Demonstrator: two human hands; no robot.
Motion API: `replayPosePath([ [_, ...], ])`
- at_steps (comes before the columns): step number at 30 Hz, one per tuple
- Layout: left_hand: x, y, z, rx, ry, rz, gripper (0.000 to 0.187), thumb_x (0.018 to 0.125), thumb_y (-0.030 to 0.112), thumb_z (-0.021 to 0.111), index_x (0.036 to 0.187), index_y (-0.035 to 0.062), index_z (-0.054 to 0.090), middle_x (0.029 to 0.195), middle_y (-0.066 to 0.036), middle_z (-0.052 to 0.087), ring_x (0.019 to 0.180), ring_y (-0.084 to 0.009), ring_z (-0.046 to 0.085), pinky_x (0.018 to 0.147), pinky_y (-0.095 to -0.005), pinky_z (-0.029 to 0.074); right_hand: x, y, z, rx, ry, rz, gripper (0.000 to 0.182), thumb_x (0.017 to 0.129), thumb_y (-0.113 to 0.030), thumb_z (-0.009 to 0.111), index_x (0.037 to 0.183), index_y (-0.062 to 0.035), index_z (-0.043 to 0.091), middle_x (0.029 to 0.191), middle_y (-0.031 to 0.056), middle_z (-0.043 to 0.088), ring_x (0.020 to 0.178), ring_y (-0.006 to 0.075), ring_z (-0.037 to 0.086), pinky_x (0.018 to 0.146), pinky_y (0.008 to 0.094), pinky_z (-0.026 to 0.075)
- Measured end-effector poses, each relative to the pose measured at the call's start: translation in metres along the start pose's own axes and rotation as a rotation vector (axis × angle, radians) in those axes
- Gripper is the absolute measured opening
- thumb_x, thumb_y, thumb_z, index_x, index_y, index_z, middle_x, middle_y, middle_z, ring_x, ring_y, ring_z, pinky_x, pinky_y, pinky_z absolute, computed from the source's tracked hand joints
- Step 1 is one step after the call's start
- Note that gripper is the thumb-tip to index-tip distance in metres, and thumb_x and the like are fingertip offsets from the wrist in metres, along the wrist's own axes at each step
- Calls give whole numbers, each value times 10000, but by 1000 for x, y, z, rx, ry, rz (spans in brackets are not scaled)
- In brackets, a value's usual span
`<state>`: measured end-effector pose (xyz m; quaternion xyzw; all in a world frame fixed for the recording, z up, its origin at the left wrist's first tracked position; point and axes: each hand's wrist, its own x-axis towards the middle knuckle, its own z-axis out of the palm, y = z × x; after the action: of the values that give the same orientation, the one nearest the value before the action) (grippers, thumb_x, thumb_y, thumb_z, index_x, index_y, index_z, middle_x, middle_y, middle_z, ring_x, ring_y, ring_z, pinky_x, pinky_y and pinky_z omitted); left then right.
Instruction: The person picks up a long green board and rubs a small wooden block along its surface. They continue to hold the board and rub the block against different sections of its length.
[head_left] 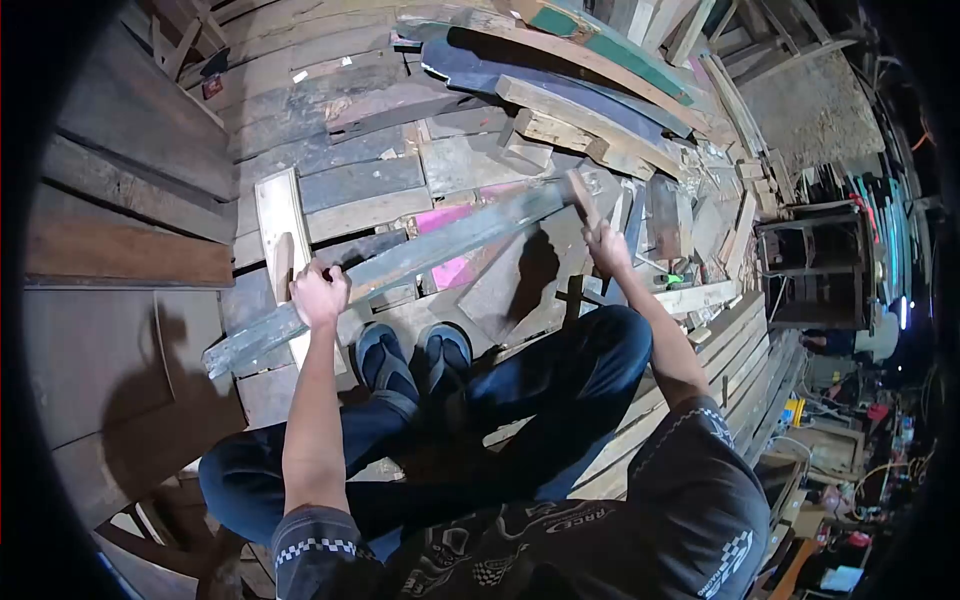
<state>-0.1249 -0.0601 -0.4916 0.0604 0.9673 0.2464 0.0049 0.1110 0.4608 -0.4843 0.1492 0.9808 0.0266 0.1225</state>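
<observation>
A long, weathered grey plank (pixel 440 250) slants across the floor in front of my feet. My left hand (pixel 320 292) is closed over its nearer left part, knuckles up. At the plank's far right end, my right hand (pixel 607 248) grips a short brown wooden stick-shaped tool (pixel 584 198), whose tip overlaps the plank end. Motion blurs that tip, so I cannot tell its exact kind. Under the plank's left part lies a pale board (pixel 280 205), with a small wooden block (pixel 284 262) beside my left hand. A dark cross-shaped piece (pixel 573 296) is below my right hand.
Stacked boards, including a long blue-grey one (pixel 470 68) and a green one (pixel 610 50), lie ahead. Wooden slats (pixel 720 350) run along my right. A brown cabinet panel (pixel 110 365) stands at left. Pink sheet (pixel 452 272) shows under the plank. An open shelf (pixel 815 260) is farther right.
</observation>
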Motion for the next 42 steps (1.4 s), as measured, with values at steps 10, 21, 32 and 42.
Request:
replayPosePath([
  [10,-2,0,3,-11,29,-10,250,753,263,565,775,41,678,821,-181,689,826,-353,656,859,-453,473,-5,-21,-32,232,124,228,463,936,-433,548,944,28,582,810,268,657,757,482,633,655,534,500],
  [21,1,-7,6,-24,29,28,221,767,245,594,811,50,688,826,-186,693,833,-375,663,816,-475,505,-11,-41,-52,374,51,16,346,903,-319,630,973,-3,509,781,287,630,796,500,608,676,561,480],
  [32,0,-2,3,-10,10,-8,234,747,268,586,768,51,670,804,-170,686,800,-352,650,840,-439,474,-13,-70,-82,364,-139,-117,352,922,-343,604,929,2,534,824,258,655,829,470,637,706,523,499],
  [42,-2,-7,8,14,35,31,229,776,267,589,792,57,678,807,-172,690,801,-370,653,825,-454,491,-13,-58,-72,312,-82,-61,356,914,-367,584,962,-14,592,846,252,671,849,433,661,734,524,515],
])
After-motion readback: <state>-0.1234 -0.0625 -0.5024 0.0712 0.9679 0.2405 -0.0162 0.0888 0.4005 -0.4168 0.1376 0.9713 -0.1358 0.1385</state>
